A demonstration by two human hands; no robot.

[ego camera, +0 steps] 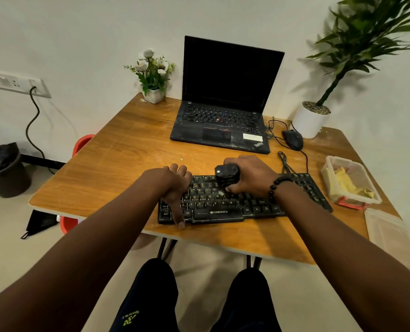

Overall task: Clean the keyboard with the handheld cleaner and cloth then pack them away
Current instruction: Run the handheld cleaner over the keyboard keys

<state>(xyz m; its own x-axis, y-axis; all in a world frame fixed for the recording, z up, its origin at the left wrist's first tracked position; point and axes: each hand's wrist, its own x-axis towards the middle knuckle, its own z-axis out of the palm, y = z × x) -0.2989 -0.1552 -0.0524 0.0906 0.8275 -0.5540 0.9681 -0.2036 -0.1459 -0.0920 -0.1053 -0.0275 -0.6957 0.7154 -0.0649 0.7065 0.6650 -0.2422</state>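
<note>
Your left hand (175, 185) lies flat and open on the keyboard (242, 200), pinning it to the desk (117, 164). Just beside it, your right hand (249, 176) is closed around the handheld cleaner (226, 177), nozzle down on the middle keys.

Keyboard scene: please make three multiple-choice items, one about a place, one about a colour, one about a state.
1. Where is the clear box?
A. right of the keyboard
B. behind the laptop
C. on the floor

2. What colour is the mouse?
A. white
B. black
C. red

3. How is the handheld cleaner?
A. lying in the box
B. on the laptop
C. held on the keys

Key:
1 A, it sits at the table's right edge.
2 B, it is dark throughout.
3 C, the right hand grips it over the keyboard.
</note>
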